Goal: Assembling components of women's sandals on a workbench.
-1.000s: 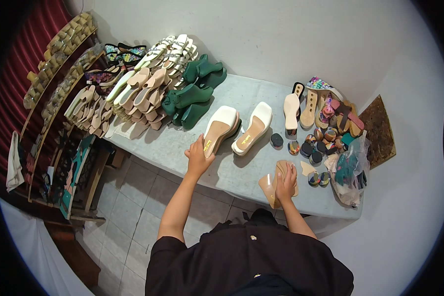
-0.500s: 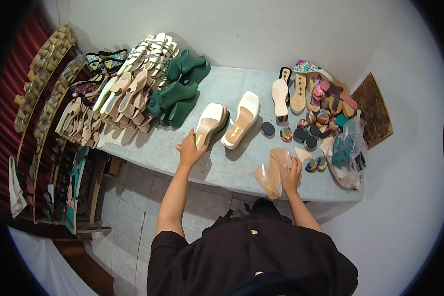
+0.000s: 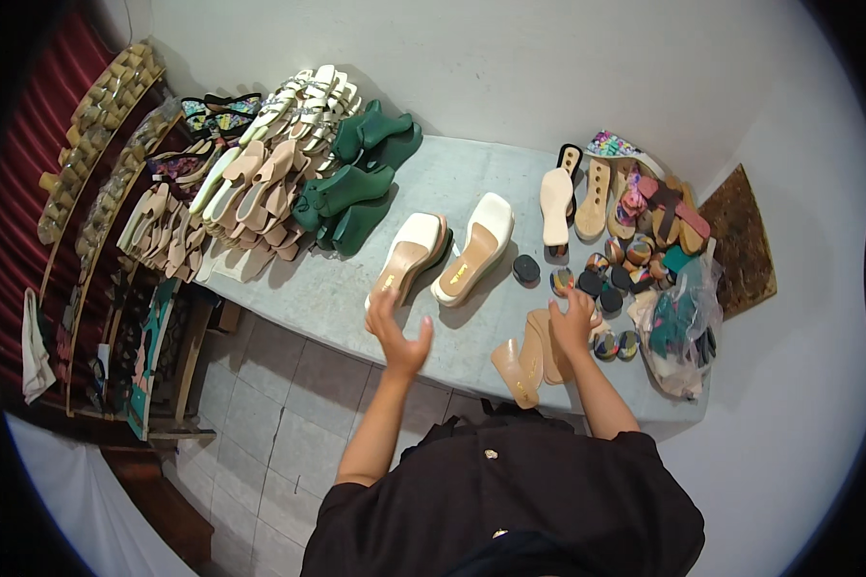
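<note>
Two white platform sandals with tan insoles stand side by side on the table: the left sandal (image 3: 416, 248) and the right sandal (image 3: 475, 252). My left hand (image 3: 397, 337) is open, thumb apart, at the near end of the left sandal; whether a fingertip touches it I cannot tell. Close to the table's front edge lie tan insoles (image 3: 549, 354) with a clear strap piece (image 3: 516, 371) across them. My right hand (image 3: 574, 324) is open above and beside these insoles, its fingers stretched toward a round multicoloured heel piece (image 3: 562, 281).
Green shoe lasts (image 3: 358, 192) and piled white and beige sandals (image 3: 265, 183) occupy the table's left side. Several heel pieces (image 3: 629, 280), loose soles (image 3: 555, 207) and a clear plastic bag (image 3: 681, 327) lie on the right. A brown board (image 3: 738, 240) leans at the wall.
My left hand has come away from the left sandal's side toward me. My right hand has let go of the tan insoles and moved up toward the heel pieces.
</note>
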The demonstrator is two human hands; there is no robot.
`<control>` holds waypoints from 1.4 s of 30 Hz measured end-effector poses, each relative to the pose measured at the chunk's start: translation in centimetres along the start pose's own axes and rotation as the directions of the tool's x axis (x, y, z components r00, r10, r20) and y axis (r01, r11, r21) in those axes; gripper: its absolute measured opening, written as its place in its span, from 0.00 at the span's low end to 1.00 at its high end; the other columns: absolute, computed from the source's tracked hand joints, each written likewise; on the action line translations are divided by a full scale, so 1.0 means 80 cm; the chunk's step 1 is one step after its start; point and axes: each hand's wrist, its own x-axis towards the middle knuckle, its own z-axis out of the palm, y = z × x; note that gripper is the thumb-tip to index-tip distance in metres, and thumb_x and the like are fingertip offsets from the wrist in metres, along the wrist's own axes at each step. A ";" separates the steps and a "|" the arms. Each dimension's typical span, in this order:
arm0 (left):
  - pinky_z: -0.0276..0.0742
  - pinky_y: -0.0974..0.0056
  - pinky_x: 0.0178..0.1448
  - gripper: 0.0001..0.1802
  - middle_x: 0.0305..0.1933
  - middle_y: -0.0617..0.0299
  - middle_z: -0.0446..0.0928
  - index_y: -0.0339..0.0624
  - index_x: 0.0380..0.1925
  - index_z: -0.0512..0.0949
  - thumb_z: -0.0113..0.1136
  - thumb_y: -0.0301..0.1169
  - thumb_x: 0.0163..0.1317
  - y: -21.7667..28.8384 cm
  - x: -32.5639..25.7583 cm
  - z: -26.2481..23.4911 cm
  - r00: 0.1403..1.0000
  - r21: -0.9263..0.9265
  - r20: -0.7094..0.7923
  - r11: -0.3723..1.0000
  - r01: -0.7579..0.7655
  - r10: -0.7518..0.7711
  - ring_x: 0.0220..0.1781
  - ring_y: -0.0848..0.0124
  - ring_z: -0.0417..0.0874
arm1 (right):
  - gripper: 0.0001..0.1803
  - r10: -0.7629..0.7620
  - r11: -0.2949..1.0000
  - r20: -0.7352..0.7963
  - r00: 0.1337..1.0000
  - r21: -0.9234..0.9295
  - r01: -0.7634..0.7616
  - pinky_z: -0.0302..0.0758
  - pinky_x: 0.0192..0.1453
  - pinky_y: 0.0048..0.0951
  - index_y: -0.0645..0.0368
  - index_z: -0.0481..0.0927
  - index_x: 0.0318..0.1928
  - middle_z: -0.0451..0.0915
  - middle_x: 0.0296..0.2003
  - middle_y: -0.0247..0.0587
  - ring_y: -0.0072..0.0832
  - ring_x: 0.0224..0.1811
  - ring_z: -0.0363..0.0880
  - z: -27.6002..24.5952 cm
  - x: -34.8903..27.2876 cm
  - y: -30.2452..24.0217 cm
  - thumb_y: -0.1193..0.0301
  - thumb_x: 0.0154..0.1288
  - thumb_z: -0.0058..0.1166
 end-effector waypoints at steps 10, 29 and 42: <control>0.56 0.53 0.63 0.29 0.56 0.48 0.64 0.37 0.51 0.66 0.61 0.27 0.45 0.064 -0.078 0.039 0.988 -0.028 0.089 0.991 0.132 -0.129 0.59 0.54 0.62 | 0.27 0.334 0.942 0.066 0.940 -0.038 -0.332 0.40 0.59 0.68 0.52 0.83 0.40 0.73 0.52 0.42 0.47 0.62 0.57 0.040 0.173 -0.008 0.44 0.58 0.46; 0.64 0.56 0.60 0.40 0.59 0.46 0.63 0.36 0.63 0.55 0.64 0.30 0.52 0.133 -0.024 0.077 0.893 -0.363 0.431 0.881 0.303 -0.130 0.61 0.56 0.65 | 0.15 -0.134 0.712 0.054 0.989 0.700 0.058 0.59 0.61 0.34 0.63 0.80 0.39 0.69 0.51 0.40 0.34 0.55 0.65 -0.027 -0.024 -0.015 0.63 0.62 0.55; 0.65 0.57 0.59 0.43 0.53 0.42 0.66 0.32 0.58 0.55 0.64 0.25 0.40 0.116 -0.081 0.039 0.763 -0.325 0.559 0.761 0.562 -0.325 0.58 0.54 0.67 | 0.23 -0.218 0.968 0.702 0.678 0.244 0.059 0.44 0.63 0.52 0.54 0.79 0.46 0.67 0.56 0.39 0.38 0.62 0.57 -0.016 -0.108 0.009 0.52 0.60 0.47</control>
